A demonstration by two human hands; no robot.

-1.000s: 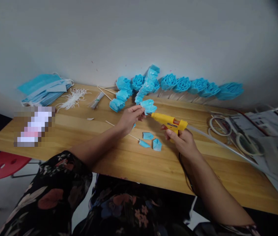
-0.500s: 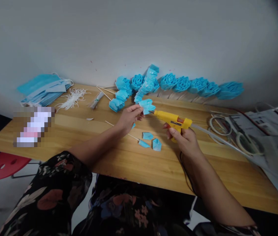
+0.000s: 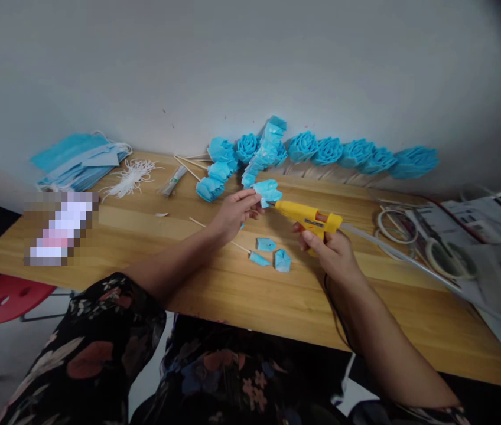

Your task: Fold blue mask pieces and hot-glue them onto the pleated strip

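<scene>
My left hand (image 3: 237, 212) pinches a light-blue folded petal piece (image 3: 268, 192) between thumb and fingers, above the middle of the table. In my right hand (image 3: 332, 251) is a yellow hot glue gun (image 3: 308, 215), its nozzle at the lower right edge of the petal piece; whether it touches, I cannot tell. A long clear glue stick (image 3: 392, 248) runs out of the gun's back. Below lie two loose blue petals (image 3: 282, 260) and a thin stick with a rolled blue tip (image 3: 259, 258). Part of the stick is hidden by my left hand.
Finished blue flowers (image 3: 329, 151) line the wall, beside a stack of folded petals (image 3: 263, 153). At left are face masks (image 3: 82, 162), white ear loops (image 3: 130, 177) and a blurred-out phone (image 3: 61, 229). Scissors (image 3: 449, 257) lie at right. The gun's black cord (image 3: 337, 316) hangs over the front edge.
The petal piece has turned slightly in my left hand and shifted a little right. The glue gun has moved slightly left and down. Nothing was let go.
</scene>
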